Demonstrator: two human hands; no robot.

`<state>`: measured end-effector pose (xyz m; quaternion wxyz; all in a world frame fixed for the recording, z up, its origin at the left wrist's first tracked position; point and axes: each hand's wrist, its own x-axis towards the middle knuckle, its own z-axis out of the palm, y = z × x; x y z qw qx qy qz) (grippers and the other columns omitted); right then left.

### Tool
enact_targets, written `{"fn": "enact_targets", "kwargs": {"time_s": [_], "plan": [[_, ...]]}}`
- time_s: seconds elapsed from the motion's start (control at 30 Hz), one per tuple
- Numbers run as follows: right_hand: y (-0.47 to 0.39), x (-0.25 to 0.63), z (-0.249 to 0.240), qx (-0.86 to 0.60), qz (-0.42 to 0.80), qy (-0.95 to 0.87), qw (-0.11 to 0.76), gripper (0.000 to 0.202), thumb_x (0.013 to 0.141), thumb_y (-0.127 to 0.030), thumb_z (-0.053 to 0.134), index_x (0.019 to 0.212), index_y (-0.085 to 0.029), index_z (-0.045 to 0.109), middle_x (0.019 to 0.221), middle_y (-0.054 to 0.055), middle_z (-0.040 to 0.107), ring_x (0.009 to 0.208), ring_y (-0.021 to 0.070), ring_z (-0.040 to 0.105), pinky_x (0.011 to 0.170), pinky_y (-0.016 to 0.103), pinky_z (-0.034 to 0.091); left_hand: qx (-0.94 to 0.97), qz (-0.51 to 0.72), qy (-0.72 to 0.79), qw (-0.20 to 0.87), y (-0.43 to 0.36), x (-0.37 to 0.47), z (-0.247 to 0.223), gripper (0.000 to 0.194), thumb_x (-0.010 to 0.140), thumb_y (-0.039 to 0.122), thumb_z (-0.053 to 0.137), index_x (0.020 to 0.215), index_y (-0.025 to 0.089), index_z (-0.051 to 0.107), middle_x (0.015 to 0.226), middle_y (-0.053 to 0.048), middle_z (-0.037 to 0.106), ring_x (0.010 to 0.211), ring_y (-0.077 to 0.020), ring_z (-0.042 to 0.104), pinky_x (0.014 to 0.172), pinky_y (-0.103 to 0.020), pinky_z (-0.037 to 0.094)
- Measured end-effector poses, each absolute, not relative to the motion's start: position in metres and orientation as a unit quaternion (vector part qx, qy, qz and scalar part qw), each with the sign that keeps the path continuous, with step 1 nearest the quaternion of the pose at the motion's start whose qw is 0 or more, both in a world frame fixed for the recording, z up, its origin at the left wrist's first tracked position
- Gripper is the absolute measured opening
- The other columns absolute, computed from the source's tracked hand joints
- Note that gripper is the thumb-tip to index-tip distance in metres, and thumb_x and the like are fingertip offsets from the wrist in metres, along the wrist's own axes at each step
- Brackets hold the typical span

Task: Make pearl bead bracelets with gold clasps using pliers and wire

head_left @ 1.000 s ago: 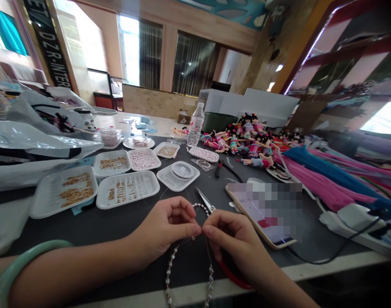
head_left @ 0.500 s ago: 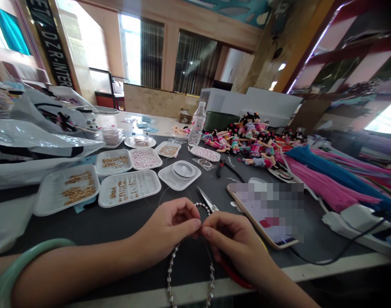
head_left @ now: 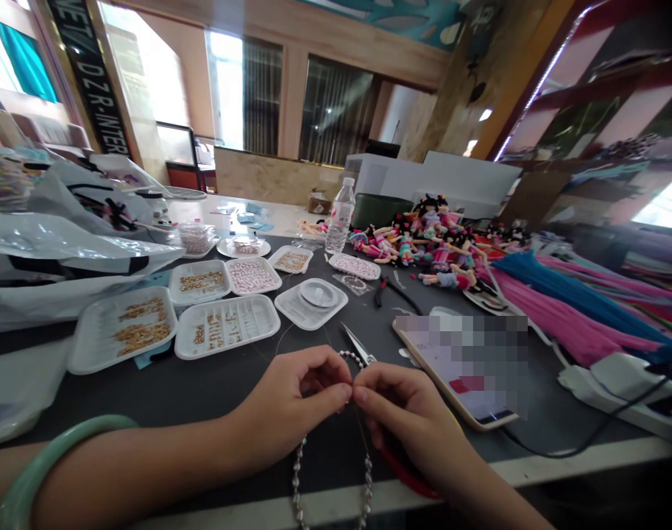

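Note:
My left hand (head_left: 316, 390) and my right hand (head_left: 399, 405) meet at the fingertips, both closed in a pinch on a strand of small pearly beads (head_left: 296, 478). The exact spot they grip is hidden by the fingers. Two lengths of the strand hang below the hands and past the table's front edge, while another beaded part curves out behind the fingertips. Scissors (head_left: 356, 342) point away from me beside that curve. Their red handle shows under my right hand; whether the palm holds them I cannot tell.
White trays of gold-coloured pieces (head_left: 142, 327) and pink beads (head_left: 252, 274) stand left of centre, near a spool on a tray (head_left: 317, 293). A phone (head_left: 457, 368) lies right. Behind are pliers (head_left: 394, 293), a bottle (head_left: 341, 217) and a pile of dolls (head_left: 432, 235).
The whole view has shifted slightly, so the trays and hands sit a little further right. Both hands keep their pinch at the same place, with hardly any motion of the fingers.

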<state>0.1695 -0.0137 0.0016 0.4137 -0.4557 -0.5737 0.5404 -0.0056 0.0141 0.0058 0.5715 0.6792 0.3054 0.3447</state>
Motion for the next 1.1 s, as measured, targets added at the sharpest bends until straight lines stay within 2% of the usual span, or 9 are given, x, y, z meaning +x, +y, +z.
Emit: {"fn": "enact_targets", "kwargs": {"time_s": [0.2, 0.43, 0.57, 0.73, 1.1], "plan": [[-0.0144, 0.1680, 0.0032, -0.458, 0.547, -0.563, 0.417, 0.022, 0.071, -0.033, 0.075, 0.067, -0.013, 0.066, 0.048, -0.006, 0.054, 0.040, 0.0048, 0.047, 0.042, 0.016, 0.034, 0.712, 0.340, 0.319, 0.526, 0.0154, -0.0070, 0.0041, 0.010, 0.083, 0.024, 0.055, 0.079, 0.016, 0.058, 0.075, 0.000, 0.058, 0.072, -0.0143, 0.054, 0.066, -0.027, 0.042], [-0.0154, 0.1679, 0.0062, -0.461, 0.557, -0.544, 0.426, 0.021, 0.067, -0.034, 0.078, 0.069, -0.014, 0.070, 0.051, -0.004, 0.060, 0.043, 0.0067, 0.055, 0.044, 0.017, 0.043, 0.700, 0.340, 0.359, 0.515, 0.0126, -0.0082, 0.0078, 0.013, 0.077, 0.026, 0.058, 0.073, 0.015, 0.060, 0.070, -0.002, 0.060, 0.069, -0.0170, 0.055, 0.063, -0.029, 0.041], [-0.0160, 0.1687, 0.0073, -0.459, 0.542, -0.556, 0.432, 0.016, 0.072, -0.031, 0.074, 0.072, -0.016, 0.071, 0.056, -0.002, 0.065, 0.048, 0.0081, 0.060, 0.049, 0.017, 0.046, 0.696, 0.350, 0.364, 0.510, 0.0130, -0.0088, 0.0076, 0.013, 0.077, 0.027, 0.058, 0.072, 0.015, 0.060, 0.070, -0.003, 0.060, 0.069, -0.0174, 0.054, 0.064, -0.029, 0.041], [-0.0176, 0.1688, 0.0069, -0.443, 0.496, -0.572, 0.480, 0.009, 0.081, -0.027, 0.067, 0.083, -0.020, 0.072, 0.067, -0.001, 0.073, 0.062, 0.0105, 0.068, 0.063, 0.018, 0.050, 0.686, 0.360, 0.367, 0.515, 0.0145, -0.0085, 0.0074, 0.015, 0.081, 0.028, 0.054, 0.073, 0.015, 0.056, 0.069, 0.000, 0.055, 0.065, -0.0142, 0.050, 0.061, -0.027, 0.038], [-0.0207, 0.1697, 0.0030, -0.474, 0.419, -0.555, 0.540, 0.007, 0.076, -0.028, 0.072, 0.082, -0.023, 0.072, 0.069, -0.001, 0.072, 0.064, 0.0105, 0.067, 0.060, 0.016, 0.050, 0.704, 0.354, 0.394, 0.473, 0.0116, -0.0082, 0.0081, 0.016, 0.086, 0.029, 0.048, 0.077, 0.016, 0.052, 0.065, 0.003, 0.048, 0.059, -0.0106, 0.042, 0.053, -0.022, 0.033]]}}
